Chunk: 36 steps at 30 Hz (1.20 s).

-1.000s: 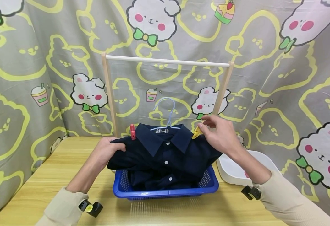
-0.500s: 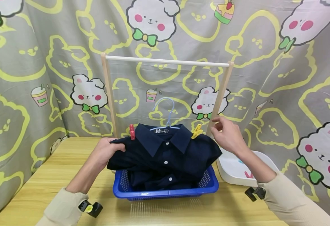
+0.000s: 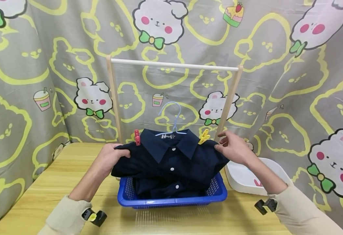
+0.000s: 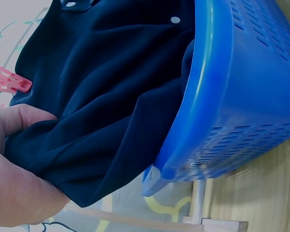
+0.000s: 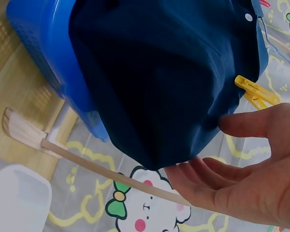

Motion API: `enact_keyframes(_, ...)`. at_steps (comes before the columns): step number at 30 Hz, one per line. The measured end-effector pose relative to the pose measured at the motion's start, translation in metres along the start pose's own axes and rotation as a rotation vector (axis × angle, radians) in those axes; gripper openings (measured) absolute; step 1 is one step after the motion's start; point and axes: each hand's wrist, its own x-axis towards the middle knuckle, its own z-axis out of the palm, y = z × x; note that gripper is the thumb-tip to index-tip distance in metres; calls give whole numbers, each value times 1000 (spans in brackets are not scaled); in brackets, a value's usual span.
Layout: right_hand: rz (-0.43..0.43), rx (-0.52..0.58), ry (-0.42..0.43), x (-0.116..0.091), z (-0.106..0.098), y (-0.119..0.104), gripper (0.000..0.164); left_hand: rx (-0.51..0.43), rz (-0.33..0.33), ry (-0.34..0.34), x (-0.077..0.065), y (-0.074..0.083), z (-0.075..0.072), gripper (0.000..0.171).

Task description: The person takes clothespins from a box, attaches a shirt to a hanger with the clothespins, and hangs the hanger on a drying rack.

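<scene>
A dark navy collared shirt (image 3: 186, 166) with white buttons is draped on a light blue hanger (image 3: 175, 122), its lower part inside a blue basket (image 3: 171, 201). My left hand (image 3: 108, 158) grips the shirt at the left shoulder, thumb in front, other fingers hidden by cloth. At the opposite shoulder, my right hand (image 3: 234, 148) has its thumb at the fabric edge and its fingers reaching behind, spread well apart in the right wrist view. A red clothespin (image 3: 137, 137) is clipped on the left shoulder and a yellow clothespin (image 3: 204, 137) on the right.
Behind the basket stands a rack with wooden posts and a white top bar (image 3: 174, 64). To the right, a white tray (image 3: 239, 182) holds pink and bluish items, partly hidden by my right arm. A patterned curtain (image 3: 171, 29) backs the wooden table (image 3: 71, 169).
My right hand has let go of the yellow clothespin, moved off to the right, then come down to the shirt's right shoulder. My left hand has kept its grip.
</scene>
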Motion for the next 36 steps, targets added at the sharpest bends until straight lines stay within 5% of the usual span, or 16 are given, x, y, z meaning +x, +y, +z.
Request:
enact_keyframes(23,-84,-28,-147,-3,5,4,49,-2,13,-5,2,1,-2,15)
enact_keyframes(36,-32,213,-190,-2,14,5,30,-8,2,-4,5,1,-1,18)
